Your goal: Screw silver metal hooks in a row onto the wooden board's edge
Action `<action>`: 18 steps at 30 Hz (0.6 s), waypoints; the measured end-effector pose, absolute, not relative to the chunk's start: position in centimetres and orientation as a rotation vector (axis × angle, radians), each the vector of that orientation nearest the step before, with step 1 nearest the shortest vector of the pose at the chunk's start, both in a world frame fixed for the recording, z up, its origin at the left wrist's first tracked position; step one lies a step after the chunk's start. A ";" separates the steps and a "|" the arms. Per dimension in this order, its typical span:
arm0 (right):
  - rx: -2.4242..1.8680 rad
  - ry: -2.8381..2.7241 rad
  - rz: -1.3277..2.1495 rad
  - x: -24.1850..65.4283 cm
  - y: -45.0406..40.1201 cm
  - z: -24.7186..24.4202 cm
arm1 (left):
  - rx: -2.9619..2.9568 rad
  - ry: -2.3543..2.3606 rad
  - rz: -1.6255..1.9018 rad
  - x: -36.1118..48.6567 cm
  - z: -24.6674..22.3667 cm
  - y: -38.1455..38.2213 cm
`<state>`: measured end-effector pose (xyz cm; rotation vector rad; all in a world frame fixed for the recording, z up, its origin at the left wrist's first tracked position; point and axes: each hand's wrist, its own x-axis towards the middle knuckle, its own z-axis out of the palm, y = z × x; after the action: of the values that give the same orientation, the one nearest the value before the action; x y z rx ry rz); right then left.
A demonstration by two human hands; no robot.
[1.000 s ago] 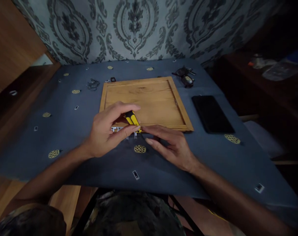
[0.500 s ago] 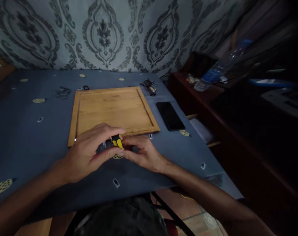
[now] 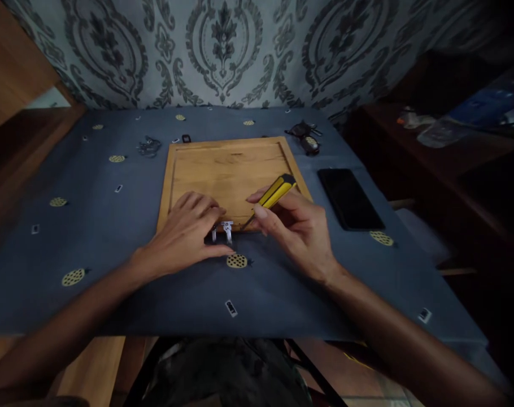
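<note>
A screwdriver [image 3: 276, 192] with a yellow and black handle is pinched in my right hand [image 3: 301, 229]. Its thin shaft slants down to the left, its tip close to the front edge of a framed wooden panel [image 3: 231, 175]. At that same edge sits a silver metal hinge [image 3: 227, 227], just left of the tip. My left hand [image 3: 187, 232] rests over the panel's front left part beside the hinge, fingers bent and thumb stretched out apart below. Part of the metal is hidden by its fingers.
A black phone [image 3: 350, 199] lies right of the panel, with a dark bunch of keys [image 3: 305, 137] behind. Small grey metal pieces [image 3: 149, 147] lie at the back left of the blue tablecloth [image 3: 125, 237]. A plastic bottle [image 3: 443, 130] stands off to the right.
The screwdriver has gone from between both hands to my right hand alone, its tip now down by the panel's edge. My left hand has let go of it and rests at the panel. The view has shifted left.
</note>
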<state>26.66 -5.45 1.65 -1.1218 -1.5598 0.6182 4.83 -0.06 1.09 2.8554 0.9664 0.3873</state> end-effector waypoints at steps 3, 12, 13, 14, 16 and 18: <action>-1.112 -1.566 0.596 26.1 -4.8 1.0 | 2.895 0.957 0.382 4.9 0.7 -0.2; -1.129 -1.544 0.471 25.5 -4.9 -0.4 | 2.919 0.918 0.437 4.5 -0.1 -0.5; -1.130 -1.543 0.467 25.5 -5.0 -0.4 | 2.918 0.914 0.440 4.5 -0.1 -0.6; -1.131 -1.546 0.464 25.5 -5.0 -0.4 | 2.918 0.909 0.445 4.5 -0.1 -0.6; -1.129 -1.561 0.463 25.5 -5.0 -0.4 | 2.918 0.902 0.452 4.5 -0.1 -0.7; -1.127 -1.579 0.464 25.5 -5.0 -0.4 | 2.918 0.898 0.452 4.5 -0.1 -0.7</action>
<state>25.55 -4.99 -0.42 -1.1275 -1.5785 0.4638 4.46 -0.66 -0.08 2.9183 0.8977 0.4519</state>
